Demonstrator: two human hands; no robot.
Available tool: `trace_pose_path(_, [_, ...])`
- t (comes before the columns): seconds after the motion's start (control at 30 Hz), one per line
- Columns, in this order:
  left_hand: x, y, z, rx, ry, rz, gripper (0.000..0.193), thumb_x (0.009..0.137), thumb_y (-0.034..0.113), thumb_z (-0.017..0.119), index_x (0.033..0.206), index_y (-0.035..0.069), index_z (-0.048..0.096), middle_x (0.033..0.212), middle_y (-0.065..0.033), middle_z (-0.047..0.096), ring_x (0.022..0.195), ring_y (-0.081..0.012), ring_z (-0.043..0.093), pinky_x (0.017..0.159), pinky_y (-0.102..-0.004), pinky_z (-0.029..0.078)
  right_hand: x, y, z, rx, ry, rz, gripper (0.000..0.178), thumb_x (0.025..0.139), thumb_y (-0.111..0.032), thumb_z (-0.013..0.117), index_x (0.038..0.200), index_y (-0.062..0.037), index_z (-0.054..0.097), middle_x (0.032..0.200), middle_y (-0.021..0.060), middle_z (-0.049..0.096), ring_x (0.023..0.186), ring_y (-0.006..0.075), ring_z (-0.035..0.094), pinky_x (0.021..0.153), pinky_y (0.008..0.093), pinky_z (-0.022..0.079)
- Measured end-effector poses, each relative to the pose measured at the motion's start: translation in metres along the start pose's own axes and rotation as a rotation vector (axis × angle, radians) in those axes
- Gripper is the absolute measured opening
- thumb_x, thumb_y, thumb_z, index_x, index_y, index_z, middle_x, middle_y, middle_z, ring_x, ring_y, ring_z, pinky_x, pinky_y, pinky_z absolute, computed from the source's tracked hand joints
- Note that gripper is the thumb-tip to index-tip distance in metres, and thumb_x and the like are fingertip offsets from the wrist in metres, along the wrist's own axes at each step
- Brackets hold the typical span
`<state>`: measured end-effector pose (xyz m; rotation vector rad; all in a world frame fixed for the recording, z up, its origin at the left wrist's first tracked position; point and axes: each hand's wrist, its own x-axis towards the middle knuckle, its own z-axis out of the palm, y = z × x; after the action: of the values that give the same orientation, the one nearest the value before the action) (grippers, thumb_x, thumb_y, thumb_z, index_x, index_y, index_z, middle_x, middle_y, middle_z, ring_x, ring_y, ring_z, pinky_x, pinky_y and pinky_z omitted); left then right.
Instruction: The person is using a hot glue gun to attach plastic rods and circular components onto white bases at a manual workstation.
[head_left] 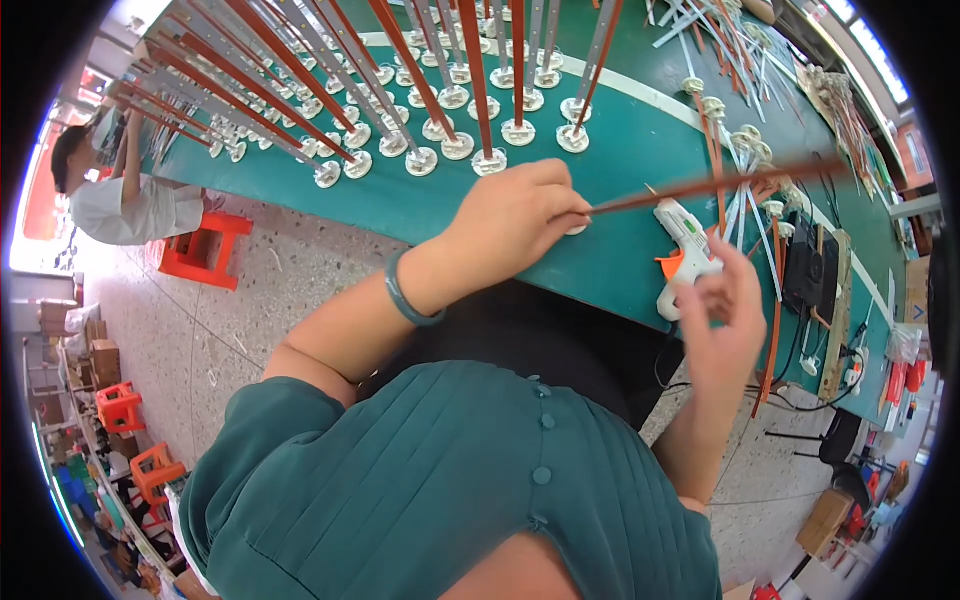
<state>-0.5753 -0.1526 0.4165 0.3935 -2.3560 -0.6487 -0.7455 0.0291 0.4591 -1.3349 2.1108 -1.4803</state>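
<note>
My left hand [515, 215], with a bracelet at its wrist, pinches the near end of a long brown strip [700, 187]. The strip reaches out to the right, and its far end is smeared by motion. A bit of a white round piece [576, 230] shows under my left fingertips. Just right of the table's front middle, a white glue gun [685, 235] with an orange trigger lies on the green tabletop. My right hand [725, 315] hovers beside the gun's handle, fingers loosely bent and apart, with nothing seen in them.
Many brown and grey strips stand upright in white round bases [490, 162] across the table's far left. Loose strips and bases [750, 150] pile up at right, near a black box [810, 265] and cords. Another person [130, 195] sits at far left by a red stool [205, 250].
</note>
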Motion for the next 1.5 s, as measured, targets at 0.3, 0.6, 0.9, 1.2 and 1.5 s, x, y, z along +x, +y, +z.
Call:
trace_pose_path(0.3, [0.001,0.004,-0.002,-0.223,0.156,-0.032,0.013,0.085,0.002,0.069,0.097,0.006,0.069,0.092,-0.0073,0.063,0.080,-0.0204,0.063,0.068,-0.0315,0.050,0.021,0.010,0.040,0.270,-0.056,0.006,0.011,0.097,-0.005,0.058,0.105,0.0020,0.062,0.081,0.0070,0.064,0.066,0.0102,0.063,0.059,0.0214,0.049])
trace_pose_path(0.6, [-0.018,-0.008,-0.016,-1.361,0.344,-0.169,0.024,0.097,0.032,0.057,0.083,0.012,0.057,0.139,-0.0180,0.050,0.137,-0.0309,0.041,0.113,-0.0462,0.028,0.024,0.028,0.029,0.508,0.001,-0.029,0.018,0.103,-0.010,0.048,0.109,0.0027,0.059,0.091,0.0133,0.067,0.078,0.0180,0.069,0.073,0.0299,0.056])
trace_pose_path(0.9, [-0.020,-0.001,0.008,-1.335,-0.377,-0.583,0.041,0.101,0.033,0.055,0.067,0.011,0.046,0.069,-0.0004,0.051,0.060,-0.0125,0.056,0.062,-0.0286,0.048,0.021,0.034,0.027,0.718,0.035,-0.053,0.022,0.104,-0.013,0.045,0.114,0.0032,0.056,0.095,0.0155,0.067,0.082,0.0225,0.069,0.078,0.0354,0.057])
trace_pose_path(1.2, [0.002,0.010,0.039,-1.225,-0.202,-0.581,0.025,0.104,0.024,0.051,0.094,0.005,0.062,0.064,0.0053,0.044,0.055,-0.0028,0.038,0.050,-0.0206,0.031,0.022,0.041,0.037,0.919,-0.025,0.057,0.025,0.104,-0.017,0.046,0.117,0.0020,0.056,0.096,0.0134,0.066,0.082,0.0214,0.067,0.078,0.0358,0.057])
trace_pose_path(1.5, [-0.047,-0.025,-0.006,-0.580,-0.207,-0.185,0.019,0.102,0.014,0.050,0.088,0.004,0.056,0.077,-0.0108,0.059,0.068,-0.0278,0.058,0.064,-0.0360,0.047,0.127,0.054,-0.009,0.564,0.038,0.085,0.032,0.102,-0.018,0.050,0.126,0.0015,0.057,0.104,0.0130,0.067,0.089,0.0176,0.066,0.075,0.0296,0.052])
